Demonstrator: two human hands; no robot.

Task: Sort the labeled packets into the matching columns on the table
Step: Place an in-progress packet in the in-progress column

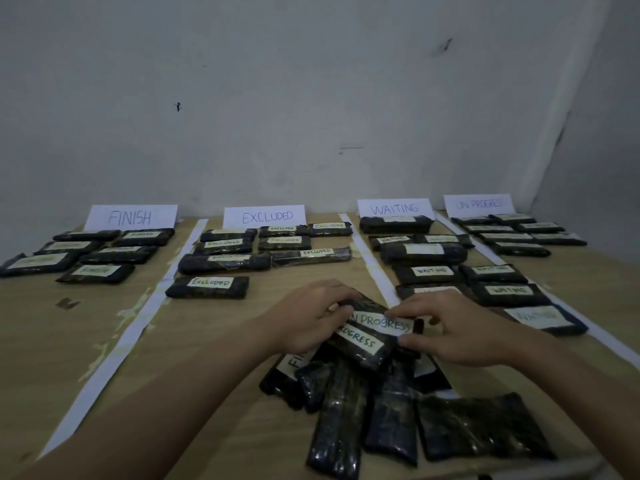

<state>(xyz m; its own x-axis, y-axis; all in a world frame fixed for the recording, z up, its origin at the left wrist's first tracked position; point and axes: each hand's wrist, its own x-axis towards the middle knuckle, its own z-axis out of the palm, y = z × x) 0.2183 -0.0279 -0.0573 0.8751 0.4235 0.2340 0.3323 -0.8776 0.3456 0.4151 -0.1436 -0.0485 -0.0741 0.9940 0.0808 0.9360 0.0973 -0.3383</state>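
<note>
Left hand [311,315]: fingers curled, gripping the left end of the "IN PROGRESS" packet [377,320]. Right hand [460,329]: thumb and forefinger pinching that packet's right end. It lies atop the unsorted pile [398,403] at 6 o'clock on the table [69,358].

Partly hidden: a second "PROGRESS" packet [360,342] beneath; a label reading only "FI" [294,362].

Column signs: four, at 12 o'clock. Column packets blurred; count uncertain.

Both hands, L [308,317] & R [457,327], grip "IN PROGRESS" packet [377,322] atop unsorted pile [398,410].
</note>
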